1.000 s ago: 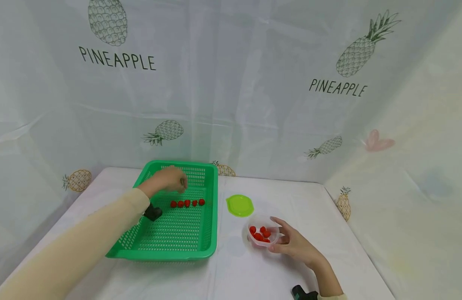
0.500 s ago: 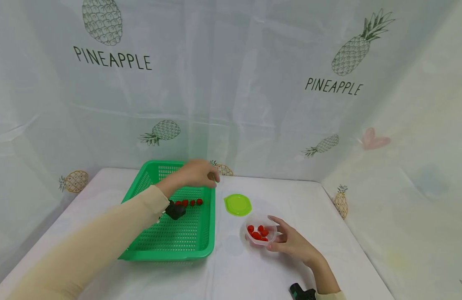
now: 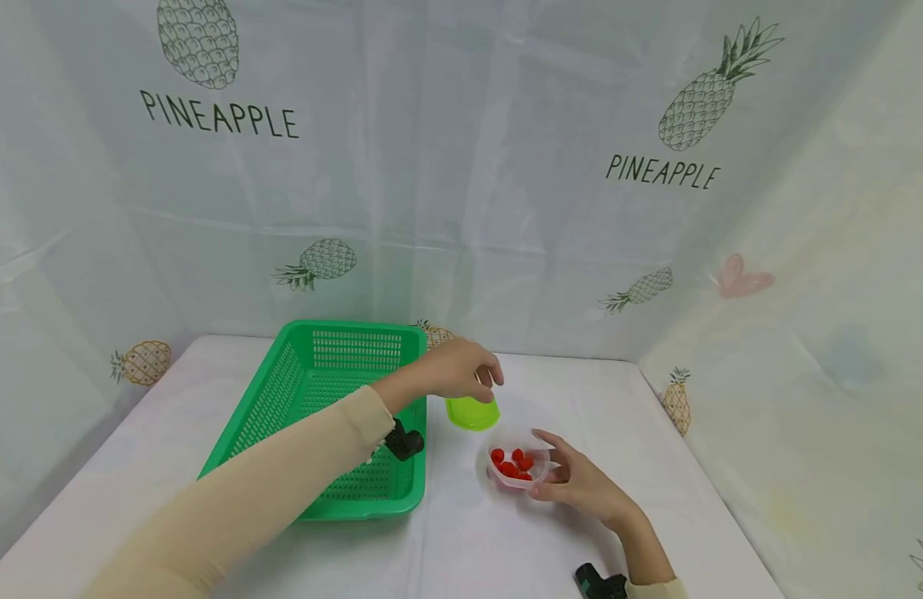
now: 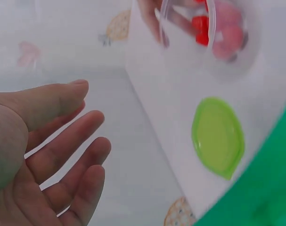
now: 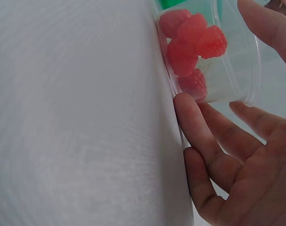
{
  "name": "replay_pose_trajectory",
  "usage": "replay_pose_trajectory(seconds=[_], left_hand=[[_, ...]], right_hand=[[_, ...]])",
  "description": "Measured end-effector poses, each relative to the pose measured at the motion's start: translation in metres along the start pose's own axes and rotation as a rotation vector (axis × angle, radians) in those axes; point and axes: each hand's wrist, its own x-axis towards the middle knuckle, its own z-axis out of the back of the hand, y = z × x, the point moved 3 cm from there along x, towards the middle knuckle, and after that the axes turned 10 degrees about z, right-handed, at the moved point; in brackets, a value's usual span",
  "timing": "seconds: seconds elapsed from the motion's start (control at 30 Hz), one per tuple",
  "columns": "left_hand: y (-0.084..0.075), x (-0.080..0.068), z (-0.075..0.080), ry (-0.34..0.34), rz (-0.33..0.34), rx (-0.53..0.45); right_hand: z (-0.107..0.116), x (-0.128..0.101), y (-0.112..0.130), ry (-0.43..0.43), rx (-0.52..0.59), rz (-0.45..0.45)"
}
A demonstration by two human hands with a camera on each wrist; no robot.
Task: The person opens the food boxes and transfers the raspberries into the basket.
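A clear plastic tub [image 3: 510, 483] with several raspberries [image 5: 185, 44] in it stands on the white-covered table. My right hand [image 3: 584, 487] holds it from the right, thumb on one side and fingertips against the wall on the other. Over a lime-green lid [image 3: 472, 416] hovers my left hand [image 3: 457, 370], hiding the lid's far part. In the left wrist view its fingers are loosely bent and apart, with nothing between them. The green lid [image 4: 218, 136] lies flat between the tub and a green basket [image 3: 357, 507].
The green mesh basket fills the table's left side, its right wall close to the lid. My left sleeve [image 3: 282, 474] crosses over it and covers much of its inside. A black wrist device [image 3: 405, 441] hangs under that forearm. Behind the table hangs a pineapple-print curtain [image 3: 491, 208].
My left hand has swung right from above the basket to above the green lid. The row of red berries in the basket is now hidden behind that arm. My right hand stays on the tub.
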Motion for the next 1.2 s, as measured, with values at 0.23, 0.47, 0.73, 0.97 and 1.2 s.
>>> replay_pose_trajectory(seconds=[0.23, 0.47, 0.73, 0.97, 1.2], left_hand=[[-0.016, 0.013, -0.028, 0.022, 0.015, -0.048], [-0.021, 0.019, -0.051, 0.051, 0.069, -0.061], [-0.019, 0.022, -0.07, 0.074, 0.138, -0.054], [-0.016, 0.024, -0.081, 0.107, 0.176, -0.021], [-0.017, 0.022, -0.091, 0.134, 0.172, -0.007]], right_hand=[[0.0, -0.001, 0.002, 0.002, 0.009, 0.019], [0.0, -0.002, 0.004, 0.007, 0.016, 0.027], [0.001, -0.003, 0.005, 0.016, 0.032, 0.046], [0.0, -0.002, 0.005, 0.002, 0.019, 0.031], [-0.001, -0.001, 0.001, -0.003, 0.014, 0.023]])
